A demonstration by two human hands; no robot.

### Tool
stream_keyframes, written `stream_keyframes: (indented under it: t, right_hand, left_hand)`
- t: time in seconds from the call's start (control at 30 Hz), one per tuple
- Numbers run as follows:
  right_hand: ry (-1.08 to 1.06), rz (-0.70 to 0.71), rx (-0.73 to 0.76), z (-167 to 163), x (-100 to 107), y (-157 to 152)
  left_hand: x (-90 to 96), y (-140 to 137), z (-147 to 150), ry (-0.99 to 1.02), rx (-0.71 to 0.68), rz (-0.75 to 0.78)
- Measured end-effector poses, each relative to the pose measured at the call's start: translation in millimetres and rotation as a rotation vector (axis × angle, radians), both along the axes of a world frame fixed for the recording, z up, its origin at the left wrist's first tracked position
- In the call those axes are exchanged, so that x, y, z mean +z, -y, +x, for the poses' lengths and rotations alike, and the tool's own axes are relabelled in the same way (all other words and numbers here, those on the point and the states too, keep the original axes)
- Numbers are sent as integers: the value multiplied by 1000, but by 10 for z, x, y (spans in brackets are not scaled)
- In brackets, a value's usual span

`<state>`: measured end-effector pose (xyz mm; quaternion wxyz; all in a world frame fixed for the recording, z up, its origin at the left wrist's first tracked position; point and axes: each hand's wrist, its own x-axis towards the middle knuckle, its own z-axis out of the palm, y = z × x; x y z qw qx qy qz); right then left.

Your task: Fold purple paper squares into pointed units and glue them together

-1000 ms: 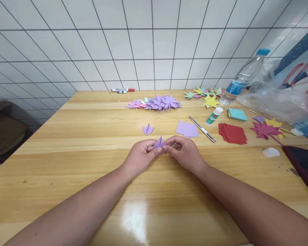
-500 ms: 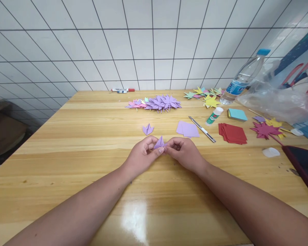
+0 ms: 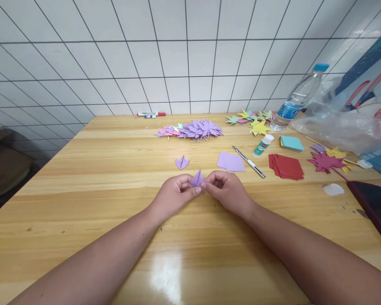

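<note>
Between my two hands is a small folded purple paper [image 3: 197, 178], its pointed tip facing away from me. My left hand [image 3: 174, 190] is closed, pinching the paper's left and near side between thumb and fingers. From the right, my right hand [image 3: 227, 188] pinches its right edge with thumb and forefinger. The fingertips hide the paper's lower part. Just beyond my left hand lies another folded purple paper piece [image 3: 182, 162] on the wooden table [image 3: 114, 186]. Flat purple paper squares [image 3: 231, 162] rest past my right hand.
A pile of purple folded paper leaves [image 3: 200, 129] lies farther back. To the right are a utility knife [image 3: 249, 162], glue stick [image 3: 263, 145], red paper squares [image 3: 286, 166], blue paper stack [image 3: 291, 142], water bottle [image 3: 296, 101], dark red paper leaf [image 3: 327, 162] and phone [image 3: 373, 207]. A marker [image 3: 151, 114] lies near the wall.
The camera view has shifted slightly. Both hands keep their pinch on the folded purple paper, with only a slight shift of the fingers; the table items stay where they were.
</note>
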<state>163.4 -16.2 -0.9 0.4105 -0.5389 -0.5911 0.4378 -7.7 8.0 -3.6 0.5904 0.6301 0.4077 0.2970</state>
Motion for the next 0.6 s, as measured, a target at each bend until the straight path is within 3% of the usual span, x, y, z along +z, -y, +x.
stream_keyframes:
  t: [0.2, 0.37, 0.6]
  right_hand:
    - [-21, -6, 65, -11, -5, 25]
    - [10, -4, 25, -20, 15, 30]
    - [-58, -75, 64, -5, 10, 24]
  left_hand:
    - [-15, 2, -11, -105, -13, 5]
    - [-22, 22, -16, -185, -35, 83]
    - [-23, 26, 2, -55, -46, 52]
